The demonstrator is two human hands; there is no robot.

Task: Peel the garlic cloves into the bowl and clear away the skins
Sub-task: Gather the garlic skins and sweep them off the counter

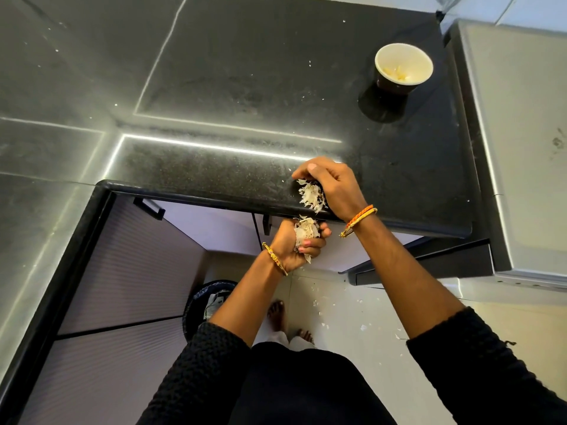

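A small bowl point(403, 64), white inside and dark outside, stands on the black counter point(276, 81) at the back right with peeled garlic cloves point(395, 73) in it. My right hand point(331, 185) lies cupped on the counter's front edge against a heap of papery garlic skins point(311, 194). Just below the edge, my left hand point(296, 245) grips a bunch of skins point(305, 231) with its fingers curled round them.
A steel appliance point(521, 148) stands to the right of the counter. On the floor below, a dark bin point(205, 305) sits beside the cabinet, and skin flakes point(363, 326) lie scattered on the tiles by my feet point(277, 314). A drawer point(423, 259) stands slightly open under the counter.
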